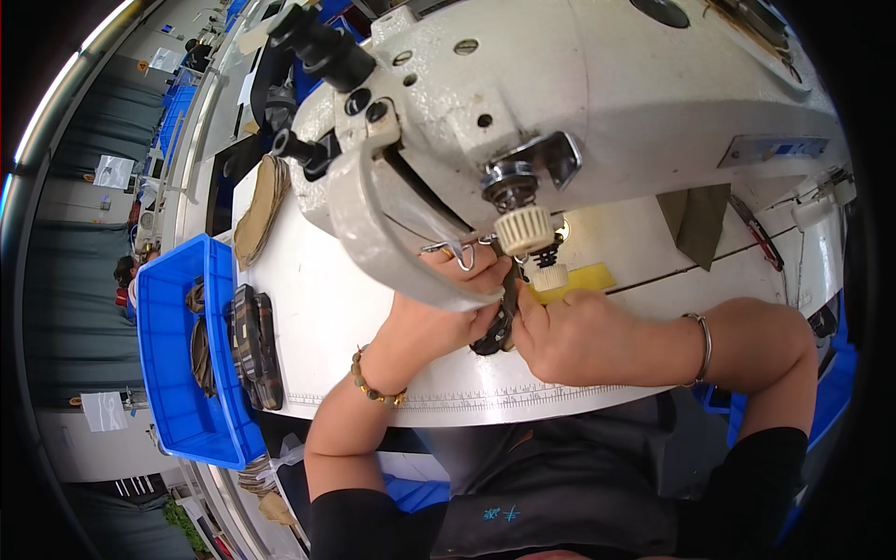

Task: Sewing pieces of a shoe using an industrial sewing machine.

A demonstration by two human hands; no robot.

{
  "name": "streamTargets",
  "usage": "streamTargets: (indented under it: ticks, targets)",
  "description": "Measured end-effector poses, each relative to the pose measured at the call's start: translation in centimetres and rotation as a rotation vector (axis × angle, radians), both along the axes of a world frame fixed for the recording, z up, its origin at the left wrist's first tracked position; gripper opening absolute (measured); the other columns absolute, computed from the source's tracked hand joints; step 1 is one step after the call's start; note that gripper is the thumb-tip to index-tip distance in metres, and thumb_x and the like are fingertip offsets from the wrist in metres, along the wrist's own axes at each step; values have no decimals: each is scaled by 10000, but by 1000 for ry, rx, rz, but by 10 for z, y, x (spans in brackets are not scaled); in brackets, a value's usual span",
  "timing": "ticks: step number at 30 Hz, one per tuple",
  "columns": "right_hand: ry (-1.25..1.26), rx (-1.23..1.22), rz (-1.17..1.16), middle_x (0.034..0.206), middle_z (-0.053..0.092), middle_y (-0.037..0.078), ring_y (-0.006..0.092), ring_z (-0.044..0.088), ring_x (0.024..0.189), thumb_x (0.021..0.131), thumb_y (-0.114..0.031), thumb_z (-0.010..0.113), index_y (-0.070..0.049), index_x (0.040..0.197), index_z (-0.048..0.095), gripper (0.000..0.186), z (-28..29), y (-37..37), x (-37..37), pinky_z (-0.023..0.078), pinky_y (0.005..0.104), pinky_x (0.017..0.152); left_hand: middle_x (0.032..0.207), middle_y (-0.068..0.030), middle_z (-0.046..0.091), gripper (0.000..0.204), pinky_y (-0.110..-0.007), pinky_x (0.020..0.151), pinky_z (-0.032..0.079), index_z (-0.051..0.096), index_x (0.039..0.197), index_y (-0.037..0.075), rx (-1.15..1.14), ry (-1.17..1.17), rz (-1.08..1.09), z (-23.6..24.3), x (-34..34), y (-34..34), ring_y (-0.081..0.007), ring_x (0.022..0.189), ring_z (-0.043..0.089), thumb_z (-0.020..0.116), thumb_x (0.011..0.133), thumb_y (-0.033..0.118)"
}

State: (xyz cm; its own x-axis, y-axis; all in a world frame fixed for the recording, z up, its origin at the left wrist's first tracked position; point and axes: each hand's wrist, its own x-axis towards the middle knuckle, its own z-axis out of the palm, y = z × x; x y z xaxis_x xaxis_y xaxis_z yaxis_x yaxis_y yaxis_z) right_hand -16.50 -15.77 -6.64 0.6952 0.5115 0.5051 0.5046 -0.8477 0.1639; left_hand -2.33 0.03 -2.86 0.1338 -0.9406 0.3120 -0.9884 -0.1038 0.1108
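A white sewing machine (635, 103) fills the top of the view, its pale lever arm (373, 229) curving down in front of my left hand. Under the machine's head, my left hand (457, 303) grips a dark patterned piece of fabric (493, 338), with the fingers partly hidden behind the lever. My right hand (579, 336) pinches the same fabric from the other side, close to the cream tension knobs (525, 231). The needle area is hidden by the machine parts and my hands. A yellow piece (588, 278) lies flat beside my right fingers.
A blue bin (149, 345) with brown pieces stands left of the white table (317, 308). Folded plaid fabric (254, 345) rests beside it, brown cut pieces (261, 213) farther back. At the right lie an olive cloth piece (695, 224) and a red-and-black tool (761, 233).
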Motion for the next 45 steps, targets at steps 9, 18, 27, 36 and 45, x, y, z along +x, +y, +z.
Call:
streamTargets:
  ticks: [9,18,27,36,45]
  targets:
    - [28,78,1,939,694,362,163,587,448,704,-148,643,67,778,701,234,-3,-4,6,448,297,394,859,-25,642,370,-522,890,405,695,1091,100,158,-30,197,21,-30,3,-210,857,618,742,725,130]
    - [31,47,-6,937,681,387,178,601,451,692,-150,622,112,847,711,316,1,-1,5,462,301,396,916,9,633,499,-532,1053,272,669,1192,129,164,-100,329,38,-57,24,-185,880,617,805,713,176]
    - [31,32,8,942,688,377,164,598,461,688,-152,620,128,855,710,338,3,-2,6,453,284,401,781,57,630,244,-622,1116,184,746,943,138,1,-270,368,24,-66,24,-175,899,623,821,713,171]
    - [38,9,1,951,692,370,148,567,442,664,-160,622,128,845,707,351,1,-2,3,439,280,393,780,65,629,161,-695,1118,119,740,810,167,206,-11,338,43,-56,29,-180,922,640,850,698,200]
    - [27,28,5,918,699,355,159,595,460,713,-164,630,103,855,717,314,1,-1,4,448,284,404,757,48,607,149,-662,1129,138,698,754,139,146,83,289,40,-56,27,-184,865,633,833,699,170]
